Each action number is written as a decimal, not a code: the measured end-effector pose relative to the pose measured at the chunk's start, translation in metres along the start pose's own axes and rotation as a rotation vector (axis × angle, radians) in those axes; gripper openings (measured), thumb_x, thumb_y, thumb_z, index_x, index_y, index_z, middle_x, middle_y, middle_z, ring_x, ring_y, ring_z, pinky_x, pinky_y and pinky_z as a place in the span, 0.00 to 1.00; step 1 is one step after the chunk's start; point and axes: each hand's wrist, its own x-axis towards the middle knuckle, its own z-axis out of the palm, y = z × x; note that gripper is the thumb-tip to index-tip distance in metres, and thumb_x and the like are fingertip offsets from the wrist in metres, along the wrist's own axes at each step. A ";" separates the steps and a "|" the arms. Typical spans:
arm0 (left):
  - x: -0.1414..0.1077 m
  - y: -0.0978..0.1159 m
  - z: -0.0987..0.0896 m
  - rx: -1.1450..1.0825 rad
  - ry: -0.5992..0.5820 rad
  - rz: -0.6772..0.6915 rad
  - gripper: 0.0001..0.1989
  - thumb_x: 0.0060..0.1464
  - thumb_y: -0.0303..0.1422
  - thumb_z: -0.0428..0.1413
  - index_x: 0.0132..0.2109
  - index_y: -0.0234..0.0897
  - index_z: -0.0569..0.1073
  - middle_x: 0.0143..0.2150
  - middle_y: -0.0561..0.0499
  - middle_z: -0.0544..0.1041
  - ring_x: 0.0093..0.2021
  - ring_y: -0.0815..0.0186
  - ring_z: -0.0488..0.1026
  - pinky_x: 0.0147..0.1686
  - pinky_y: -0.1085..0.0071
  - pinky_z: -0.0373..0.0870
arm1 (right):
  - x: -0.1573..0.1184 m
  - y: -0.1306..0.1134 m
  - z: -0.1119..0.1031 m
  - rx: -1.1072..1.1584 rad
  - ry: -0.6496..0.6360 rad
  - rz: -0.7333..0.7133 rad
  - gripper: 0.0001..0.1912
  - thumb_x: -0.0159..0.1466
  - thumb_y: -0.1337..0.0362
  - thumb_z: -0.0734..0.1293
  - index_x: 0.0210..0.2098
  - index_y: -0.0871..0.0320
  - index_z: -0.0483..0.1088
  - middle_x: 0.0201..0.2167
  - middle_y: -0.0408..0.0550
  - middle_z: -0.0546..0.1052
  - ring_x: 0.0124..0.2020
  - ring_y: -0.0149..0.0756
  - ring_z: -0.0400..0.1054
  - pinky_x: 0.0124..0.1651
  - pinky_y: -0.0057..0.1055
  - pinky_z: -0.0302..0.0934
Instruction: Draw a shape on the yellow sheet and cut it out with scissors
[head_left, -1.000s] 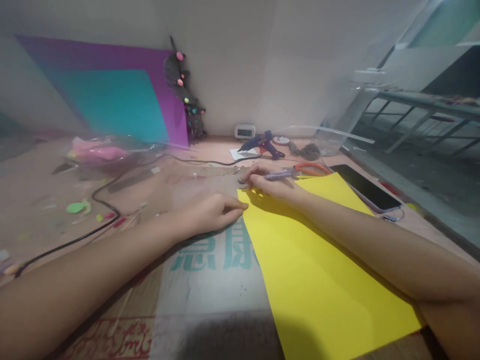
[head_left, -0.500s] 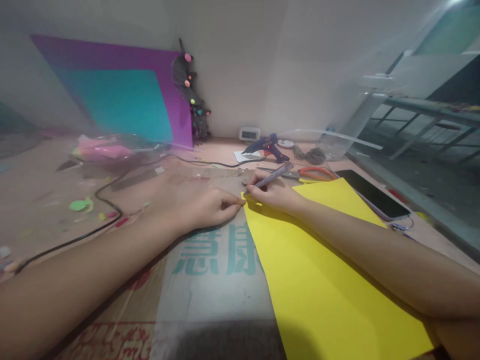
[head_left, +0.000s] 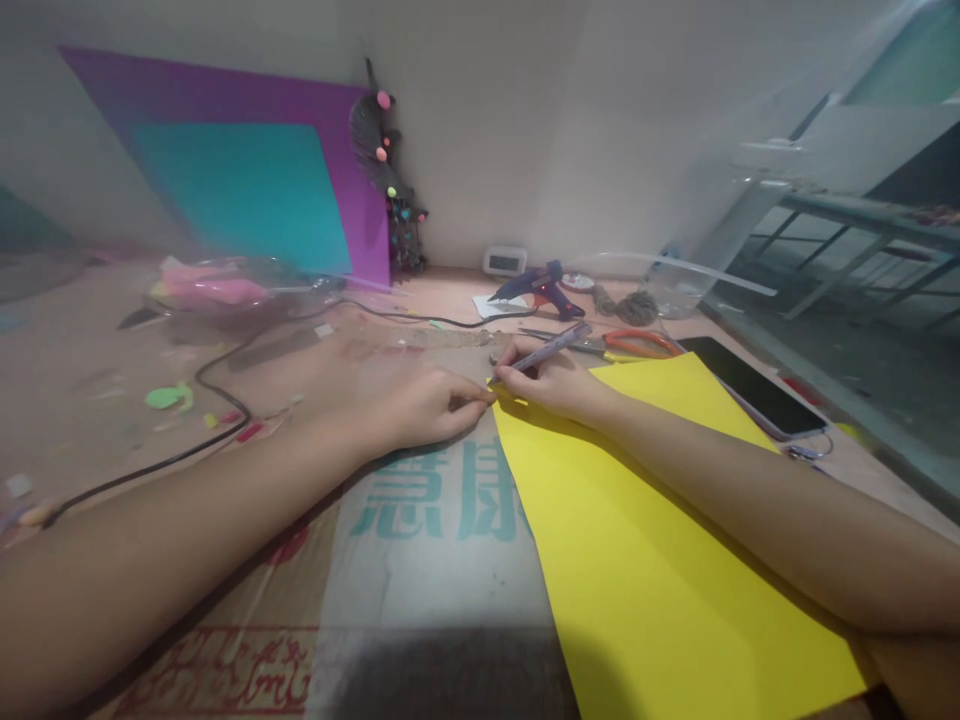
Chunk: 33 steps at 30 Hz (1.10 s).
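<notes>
My right hand (head_left: pixel 551 385) is closed around a pale pen (head_left: pixel 561 343), whose tip points down at the far left corner of a sheet of yellow paper (head_left: pixel 652 560). My right forearm lies across that sheet. At the same corner, the thumb and index finger of my left hand (head_left: pixel 431 405) come together on the paper's edge, close to the pen tip. Under the sheet's left side is a flattened printed cardboard surface (head_left: pixel 442 580) with green characters. Just beyond my right hand lie orange-handled scissors (head_left: pixel 637 344), partly hidden by the paper.
A glue gun (head_left: pixel 540 290) with a black cord, a small digital clock (head_left: pixel 504 261) and twine (head_left: pixel 626 305) sit by the wall. A phone (head_left: pixel 750 388) lies right of the paper. Purple (head_left: pixel 367 220) and teal (head_left: pixel 255 200) sheets lean at back left; scraps are scattered at left.
The whole view has shifted slightly, so things appear a little higher and further right. Both hands keep the same hold at the paper's corner.
</notes>
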 end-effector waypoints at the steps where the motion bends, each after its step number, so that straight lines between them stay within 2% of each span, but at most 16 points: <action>1: 0.000 0.000 0.000 0.001 0.002 -0.001 0.15 0.61 0.34 0.52 0.48 0.42 0.83 0.43 0.50 0.84 0.37 0.62 0.81 0.38 0.71 0.72 | 0.000 0.000 0.000 0.002 -0.001 0.001 0.05 0.60 0.62 0.64 0.29 0.57 0.67 0.24 0.42 0.71 0.26 0.30 0.63 0.30 0.28 0.55; 14: 0.000 0.001 -0.001 -0.014 -0.005 0.007 0.15 0.62 0.34 0.52 0.46 0.42 0.83 0.42 0.51 0.84 0.36 0.64 0.81 0.37 0.72 0.72 | 0.000 -0.003 -0.001 0.011 -0.019 0.016 0.06 0.59 0.62 0.64 0.29 0.57 0.66 0.24 0.40 0.69 0.26 0.30 0.61 0.29 0.28 0.53; 24: 0.000 0.004 -0.003 -0.022 -0.018 -0.011 0.15 0.61 0.33 0.52 0.46 0.42 0.83 0.43 0.51 0.84 0.36 0.65 0.80 0.36 0.73 0.71 | -0.002 -0.004 -0.002 -0.025 0.034 0.006 0.04 0.58 0.64 0.64 0.28 0.57 0.65 0.24 0.40 0.69 0.26 0.30 0.60 0.29 0.29 0.52; 33: 0.000 0.003 -0.002 -0.021 -0.006 -0.008 0.15 0.61 0.34 0.51 0.46 0.42 0.83 0.42 0.51 0.84 0.36 0.64 0.81 0.38 0.72 0.72 | 0.000 -0.003 0.000 0.006 -0.006 0.028 0.05 0.59 0.62 0.64 0.29 0.57 0.66 0.23 0.40 0.69 0.25 0.30 0.60 0.29 0.28 0.52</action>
